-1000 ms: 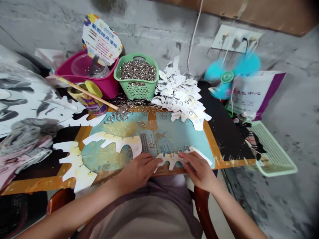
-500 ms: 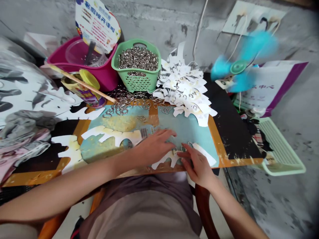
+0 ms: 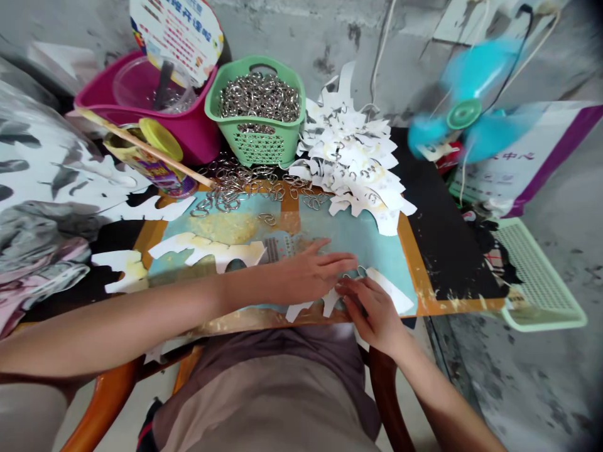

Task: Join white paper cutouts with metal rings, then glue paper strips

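A white cut-out piece (image 3: 390,292) with a notched edge lies at the front of the table, partly hidden under both hands. Small metal rings (image 3: 361,270) sit along its upper edge. My left hand (image 3: 313,274) reaches across it palm down, fingers stretched and somewhat spread, its thumb out of sight. Close against it, my right hand (image 3: 377,312) has bent fingers and thumb closed on the piece's edge; the exact pinch is partly covered. Left of the hands lies another notched white piece (image 3: 226,253) with yellowish stains along its edge.
Loose metal rings (image 3: 226,196) lie before a green basket (image 3: 264,143) of rings. Right of it is a pile of white pieces (image 3: 353,169). A tin (image 3: 164,172) with a stick (image 3: 151,150), a magenta bin (image 3: 198,132) and a spinning blue fan (image 3: 464,114) stand around.
My left hand has moved right and slightly down, nearer my right hand, covering more of the white piece. The right hand stays nearly in place. The view has shifted slightly.
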The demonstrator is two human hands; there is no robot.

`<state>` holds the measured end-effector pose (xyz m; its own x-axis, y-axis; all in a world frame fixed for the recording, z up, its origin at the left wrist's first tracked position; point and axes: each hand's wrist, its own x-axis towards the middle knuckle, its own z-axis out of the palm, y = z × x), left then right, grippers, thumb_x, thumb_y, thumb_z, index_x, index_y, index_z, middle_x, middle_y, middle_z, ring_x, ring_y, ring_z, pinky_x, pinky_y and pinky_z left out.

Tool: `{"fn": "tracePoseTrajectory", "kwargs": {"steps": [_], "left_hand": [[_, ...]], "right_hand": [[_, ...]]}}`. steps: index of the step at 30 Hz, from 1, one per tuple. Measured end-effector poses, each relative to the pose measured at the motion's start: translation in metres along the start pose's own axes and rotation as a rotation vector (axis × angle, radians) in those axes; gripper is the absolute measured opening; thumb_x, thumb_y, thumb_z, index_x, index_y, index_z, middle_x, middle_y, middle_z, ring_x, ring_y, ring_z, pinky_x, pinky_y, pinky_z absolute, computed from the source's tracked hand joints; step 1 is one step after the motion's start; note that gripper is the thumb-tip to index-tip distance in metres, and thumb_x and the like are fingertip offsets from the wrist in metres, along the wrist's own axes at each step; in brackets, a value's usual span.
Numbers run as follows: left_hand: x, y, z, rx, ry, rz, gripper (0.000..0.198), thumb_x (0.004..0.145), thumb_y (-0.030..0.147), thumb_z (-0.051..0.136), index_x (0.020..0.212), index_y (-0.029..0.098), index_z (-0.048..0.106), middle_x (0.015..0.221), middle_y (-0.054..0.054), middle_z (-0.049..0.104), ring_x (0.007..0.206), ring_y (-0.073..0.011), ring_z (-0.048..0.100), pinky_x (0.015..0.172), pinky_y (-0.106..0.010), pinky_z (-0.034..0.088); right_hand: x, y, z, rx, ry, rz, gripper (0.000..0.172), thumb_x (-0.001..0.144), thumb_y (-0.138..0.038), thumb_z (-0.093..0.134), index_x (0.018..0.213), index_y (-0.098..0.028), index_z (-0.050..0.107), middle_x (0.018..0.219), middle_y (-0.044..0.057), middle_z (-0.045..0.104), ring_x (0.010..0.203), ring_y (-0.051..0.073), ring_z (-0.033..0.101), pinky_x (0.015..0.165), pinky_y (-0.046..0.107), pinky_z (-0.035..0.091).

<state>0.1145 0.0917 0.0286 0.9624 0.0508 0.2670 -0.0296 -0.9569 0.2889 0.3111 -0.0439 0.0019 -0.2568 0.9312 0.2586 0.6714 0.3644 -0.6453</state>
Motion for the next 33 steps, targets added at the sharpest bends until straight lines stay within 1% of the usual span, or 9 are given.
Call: {"fn": "tracePoseTrajectory", "kwargs": {"steps": [3, 7, 10, 13, 15, 18, 22, 27, 33], "left_hand": [[-0.024, 0.0, -0.001, 0.044, 0.067, -0.014, 0.028, 0.092, 0.0, 0.048, 0.104, 0.018, 0.066, 0.137, -0.01, 0.058, 0.135, -0.0236, 0.049, 0.123, -0.054, 0.015], [-0.045, 0.002, -0.017, 0.11, 0.085, -0.166, 0.019, 0.093, 0.007, 0.049, 0.099, 0.018, 0.064, 0.143, -0.014, 0.049, 0.141, -0.0284, 0.038, 0.119, -0.056, 0.024], [-0.038, 0.01, -0.026, 0.059, 0.07, -0.202, 0.017, 0.09, 0.01, 0.053, 0.103, 0.018, 0.063, 0.156, -0.017, 0.03, 0.144, -0.0348, 0.03, 0.116, -0.061, 0.026], [-0.02, 0.014, -0.024, 0.024, 0.002, -0.185, 0.035, 0.086, 0.012, 0.06, 0.121, 0.019, 0.059, 0.16, -0.019, 0.022, 0.147, -0.0407, 0.023, 0.112, -0.071, 0.024], [-0.009, 0.011, -0.019, 0.016, -0.053, -0.162, 0.033, 0.086, 0.011, 0.06, 0.118, 0.02, 0.062, 0.158, -0.018, 0.027, 0.147, -0.041, 0.022, 0.11, -0.074, 0.022], [0.001, 0.003, -0.012, 0.012, -0.097, -0.121, 0.014, 0.089, 0.01, 0.059, 0.087, 0.017, 0.07, 0.156, -0.013, 0.036, 0.148, -0.0359, 0.025, 0.115, -0.071, 0.015], [0.01, -0.003, -0.006, 0.042, -0.075, -0.047, 0.02, 0.09, 0.015, 0.062, 0.071, 0.016, 0.068, 0.153, -0.01, 0.043, 0.148, -0.0331, 0.028, 0.119, -0.068, 0.007], [-0.002, 0.008, -0.003, 0.215, 0.111, 0.129, 0.021, 0.093, 0.006, 0.051, 0.089, 0.017, 0.068, 0.134, -0.009, 0.062, 0.137, -0.023, 0.047, 0.123, -0.061, 0.001], [-0.036, 0.019, -0.018, 0.218, 0.201, -0.102, 0.015, 0.09, 0.008, 0.057, 0.101, 0.016, 0.063, 0.135, -0.015, 0.054, 0.138, -0.0308, 0.043, 0.119, -0.07, 0.007]], "right_hand": [[0.003, -0.001, -0.001, -0.061, -0.047, -0.051, 0.038, 0.095, -0.014, 0.047, 0.132, -0.025, 0.054, 0.099, 0.008, 0.071, 0.088, 0.025, 0.06, 0.076, 0.043, 0.052], [0.003, 0.0, -0.002, -0.128, -0.109, -0.129, 0.041, 0.094, -0.015, 0.048, 0.133, -0.024, 0.056, 0.111, 0.008, 0.069, 0.089, 0.024, 0.058, 0.077, 0.043, 0.05], [0.001, 0.001, -0.003, -0.143, -0.122, -0.15, 0.045, 0.093, -0.015, 0.049, 0.136, -0.026, 0.055, 0.115, 0.008, 0.068, 0.09, 0.024, 0.057, 0.077, 0.043, 0.049], [0.001, 0.0, -0.004, -0.139, -0.124, -0.155, 0.044, 0.092, -0.015, 0.049, 0.134, -0.027, 0.057, 0.115, 0.007, 0.067, 0.091, 0.024, 0.057, 0.078, 0.044, 0.049], [0.001, -0.001, -0.005, -0.109, -0.11, -0.15, 0.042, 0.092, -0.013, 0.049, 0.131, -0.026, 0.057, 0.113, 0.007, 0.068, 0.091, 0.025, 0.058, 0.079, 0.044, 0.05], [0.001, -0.003, -0.004, -0.067, -0.073, -0.095, 0.034, 0.092, -0.013, 0.049, 0.124, -0.023, 0.055, 0.107, 0.008, 0.069, 0.09, 0.025, 0.058, 0.078, 0.043, 0.05], [0.0, -0.002, -0.001, -0.06, -0.002, -0.035, 0.025, 0.092, -0.015, 0.051, 0.116, -0.021, 0.051, 0.103, 0.01, 0.068, 0.091, 0.027, 0.059, 0.078, 0.043, 0.051], [0.0, 0.0, 0.002, -0.116, -0.018, -0.036, 0.021, 0.093, -0.014, 0.05, 0.113, -0.021, 0.051, 0.104, 0.01, 0.068, 0.09, 0.027, 0.059, 0.077, 0.043, 0.05], [0.007, -0.004, 0.001, -0.139, -0.029, -0.062, 0.029, 0.094, -0.015, 0.05, 0.122, -0.019, 0.052, 0.094, 0.008, 0.07, 0.084, 0.025, 0.059, 0.074, 0.04, 0.049]]}}
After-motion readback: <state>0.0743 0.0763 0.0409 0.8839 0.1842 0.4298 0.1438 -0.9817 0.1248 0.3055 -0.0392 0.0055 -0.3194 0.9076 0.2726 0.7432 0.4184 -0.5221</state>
